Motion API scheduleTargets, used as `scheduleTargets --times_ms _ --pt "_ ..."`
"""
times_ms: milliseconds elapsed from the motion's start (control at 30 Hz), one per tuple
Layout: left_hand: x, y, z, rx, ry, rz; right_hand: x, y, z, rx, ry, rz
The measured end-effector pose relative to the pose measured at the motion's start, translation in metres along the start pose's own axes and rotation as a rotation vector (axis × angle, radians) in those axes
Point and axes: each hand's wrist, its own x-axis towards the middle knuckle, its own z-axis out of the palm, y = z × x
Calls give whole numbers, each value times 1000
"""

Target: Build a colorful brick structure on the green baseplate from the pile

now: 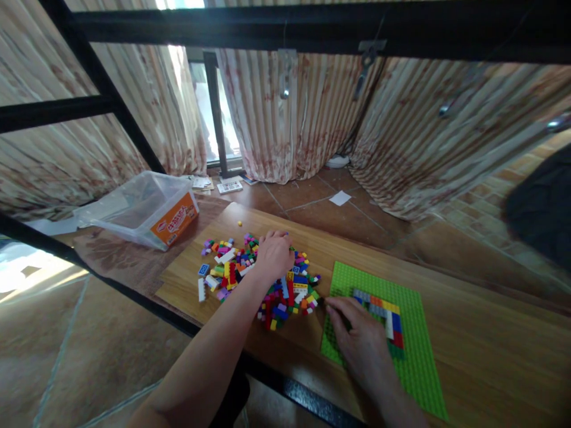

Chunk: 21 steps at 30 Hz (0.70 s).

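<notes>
My left hand rests on a pile of loose toy building bricks, palm down. Its fingers are bent over the bricks and partly hidden; I see no brick gripped in it. Over the left edge of a green studded baseplate, my right hand has thumb and forefinger pinched together. A small dark brick seems to be at their tips. Beyond that hand, grey, orange, yellow, blue, white, red and green bricks are fixed on the baseplate as part of an outline. My right hand covers its near left part.
A clear plastic bin with an orange label stands left of the wooden tabletop. One yellow brick lies apart behind the pile. A black metal bar crosses above, with curtains behind it.
</notes>
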Motion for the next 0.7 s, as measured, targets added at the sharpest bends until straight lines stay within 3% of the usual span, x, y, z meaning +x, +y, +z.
scheduleTargets --times_ms 300,433,533,600,700 --pt "1 -2 -11 -71 13 43 1 -8 -2 24 2 19" --pt "-4 9 -18 -402 33 60 2 -9 -8 45 84 39" --pt "-16 31 -13 -853 -79 23 3 -8 -14 43 192 125" --pt "-27 49 -6 -1153 -256 -21 4 -6 -20 58 221 198" --pt "-39 71 3 -1395 -453 -138 6 -4 -27 83 217 241"
